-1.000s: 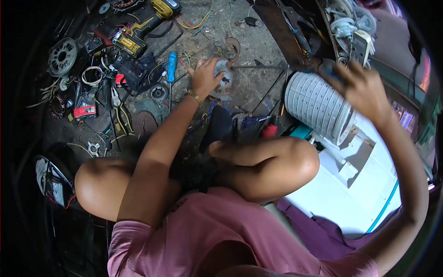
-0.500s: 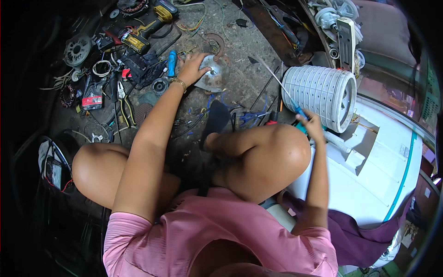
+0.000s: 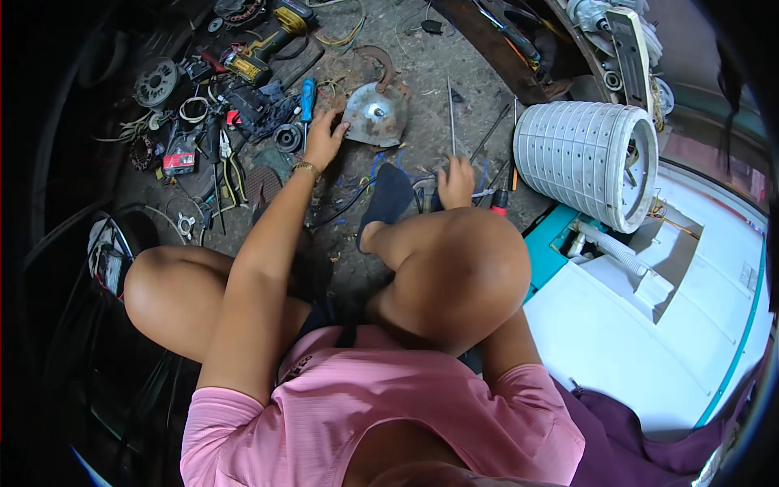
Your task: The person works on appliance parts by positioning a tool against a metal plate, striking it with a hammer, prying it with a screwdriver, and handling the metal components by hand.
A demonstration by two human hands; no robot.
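A round-topped metal plate with a bright centre and rusty patches lies on the floor ahead of me. My left hand is beside the plate's left edge, fingers apart, with the thumb close to or touching the rim. A blue-handled screwdriver lies just left of that hand. Past my raised right knee, my right hand is closed around a long screwdriver. Its thin shaft points away from me over the floor, while my fingers hide the handle.
At left lie a yellow cordless drill, pliers and several motor parts. A curved rusty piece sits beyond the plate. To the right are a white perforated drum and a white-and-teal machine body. My foot rests near the plate.
My right hand has swung the screwdriver left, from beside the drum to the floor beyond my knee. My left hand has slid left off the metal plate to its edge.
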